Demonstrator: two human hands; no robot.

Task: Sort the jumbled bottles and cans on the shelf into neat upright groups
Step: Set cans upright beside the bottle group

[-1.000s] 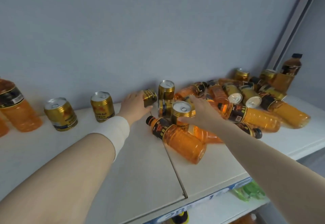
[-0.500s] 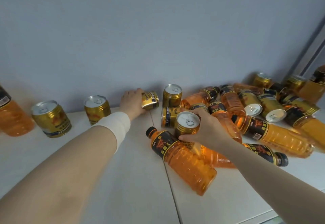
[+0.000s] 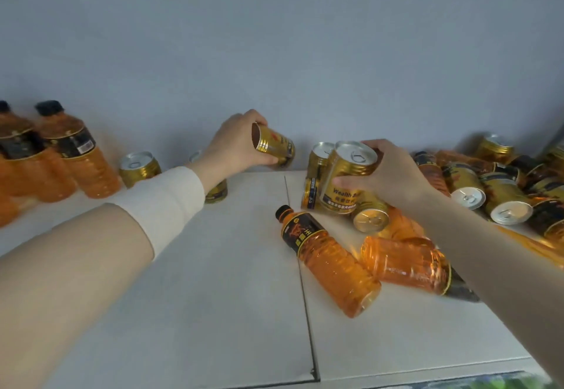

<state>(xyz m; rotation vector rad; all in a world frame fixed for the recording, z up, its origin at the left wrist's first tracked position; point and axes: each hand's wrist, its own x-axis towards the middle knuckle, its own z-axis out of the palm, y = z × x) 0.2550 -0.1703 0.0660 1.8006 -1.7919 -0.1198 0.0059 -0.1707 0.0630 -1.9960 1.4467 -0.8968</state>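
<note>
A plain grey wall (image 3: pixel 274 37) backs the white shelf (image 3: pixel 213 312), whose two smooth boards meet at a seam (image 3: pixel 300 266) running front to back. Right of the seam sprawls the jumble (image 3: pixel 488 181) of gold cans and orange bottles, most on their sides, silver tops and black caps pointing every way. Far left of the seam two clear plastic bottles (image 3: pixel 76 150) of orange drink stand upright, with black caps and dark labels. Just right of the seam a lying bottle (image 3: pixel 329 262) points its cap toward the wall, its long axis almost along the seam. A second bottle (image 3: pixel 406 263) lies crosswise against it. The left hand (image 3: pixel 235 144), with a white sleeve band (image 3: pixel 164 202) at the wrist, is left of the seam by the wall. It grips a gold can (image 3: pixel 273 144) tipped on its side, hollow base facing left. The right hand (image 3: pixel 393 172), right of the seam, grasps a ribbed gold can (image 3: pixel 345 181) that is near upright, its pull-tab top tilted toward me, hard against other cans. A lone can (image 3: pixel 139 167) stands upright left of the seam, beside the bottles.
</note>
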